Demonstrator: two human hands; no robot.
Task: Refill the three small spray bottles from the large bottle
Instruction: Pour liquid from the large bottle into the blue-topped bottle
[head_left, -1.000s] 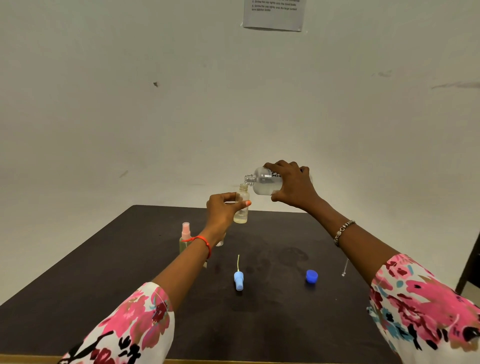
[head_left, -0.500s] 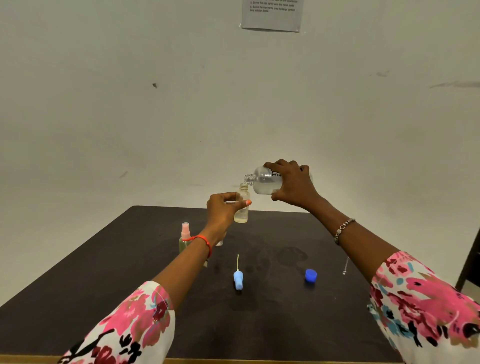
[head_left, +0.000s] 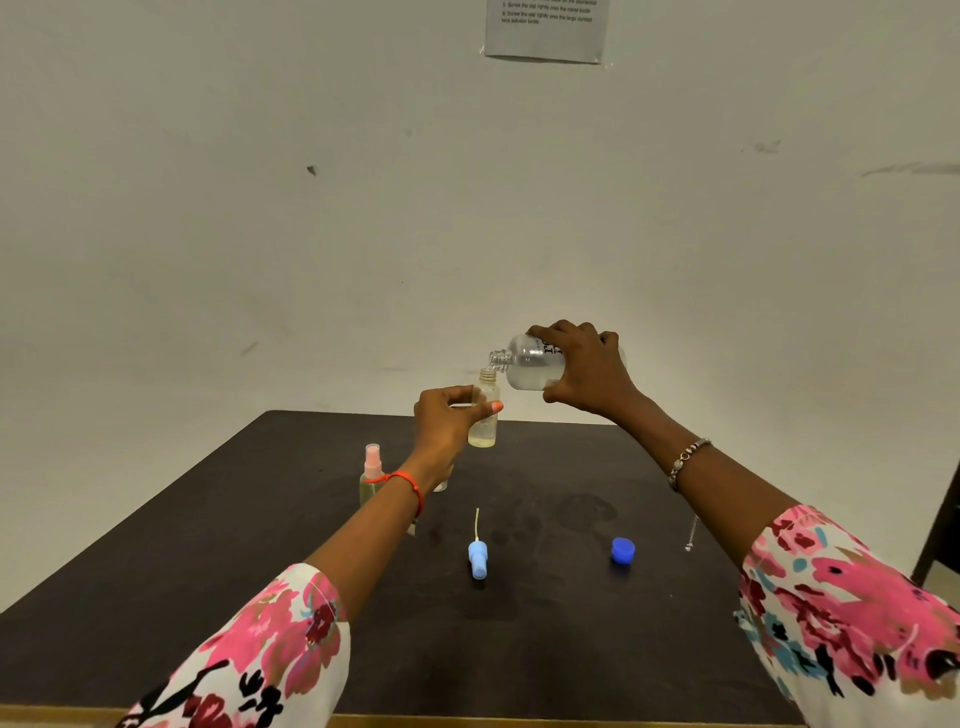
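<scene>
My right hand (head_left: 589, 370) grips the large clear bottle (head_left: 530, 364), tipped on its side with its open neck just over the mouth of a small open spray bottle (head_left: 484, 415). My left hand (head_left: 447, 423) holds that small bottle upright above the dark table (head_left: 260, 571); pale yellowish liquid sits in its lower part. A second small spray bottle (head_left: 371, 475) with a pink sprayer top stands on the table behind my left wrist. A third one is mostly hidden by that wrist. The blue sprayer head (head_left: 478, 556) with its dip tube lies on the table.
A blue screw cap (head_left: 622, 550) lies on the table to the right. A thin metal chain-like piece (head_left: 691, 535) lies near my right forearm. A paper sheet (head_left: 545, 28) hangs on the wall. A dark chair edge (head_left: 943, 519) shows at far right.
</scene>
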